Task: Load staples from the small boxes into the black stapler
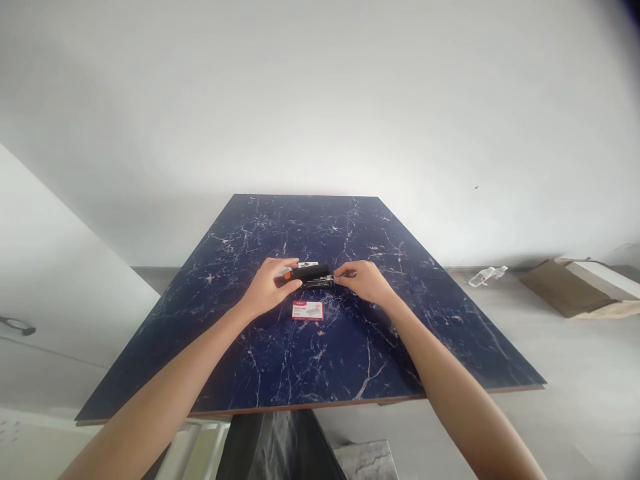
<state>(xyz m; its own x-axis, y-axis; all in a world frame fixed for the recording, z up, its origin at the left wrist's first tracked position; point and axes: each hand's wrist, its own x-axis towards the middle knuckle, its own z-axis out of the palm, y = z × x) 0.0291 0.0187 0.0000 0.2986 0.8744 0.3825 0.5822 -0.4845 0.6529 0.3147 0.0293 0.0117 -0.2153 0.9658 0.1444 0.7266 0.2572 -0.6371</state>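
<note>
A black stapler (315, 273) with an orange patch near its left end lies across the middle of the blue marbled table (280, 373). My left hand (270, 287) is closed around its left end, thumb in front and fingers behind. At the stapler's right end, the thumb and fingertips of my right hand (364, 280) are pinched together; what they hold, if anything, is too small to make out. Just in front of the stapler lies a red and white staple box (307, 311). Behind it a small white item (307, 265) is partly hidden.
A white wall (320, 100) rises behind the table. On the floor to the right are clear plastic bottles (486, 276) and a brown cardboard box (575, 287). Beneath the near table edge a black object (280, 447) shows.
</note>
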